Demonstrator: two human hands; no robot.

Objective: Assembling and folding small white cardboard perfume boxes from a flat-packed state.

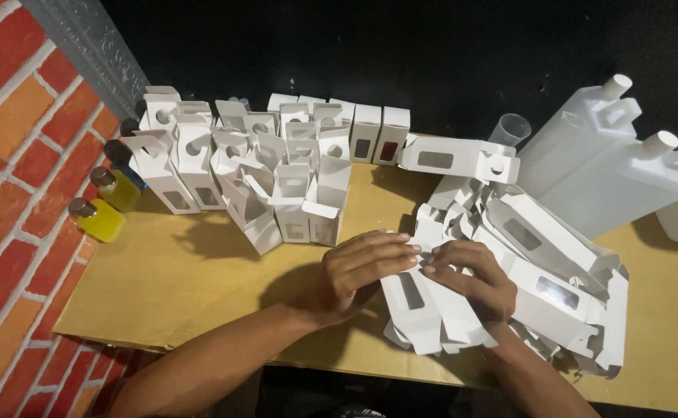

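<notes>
left hand (358, 272): fingers together, flat on a flat box blank (414, 306)
right hand (470, 279): fingertips pinching same blank, atop the blank pile (555, 294)
behind: folded boxes (277, 186)

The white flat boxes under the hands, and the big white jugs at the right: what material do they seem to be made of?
The flat boxes look like thin matte white cardboard: die-cut windows, sharp folds and tabs. The jugs look like translucent, slightly glossy plastic, with moulded handles and caps. Both hands, left and right, rest on one box.
</notes>
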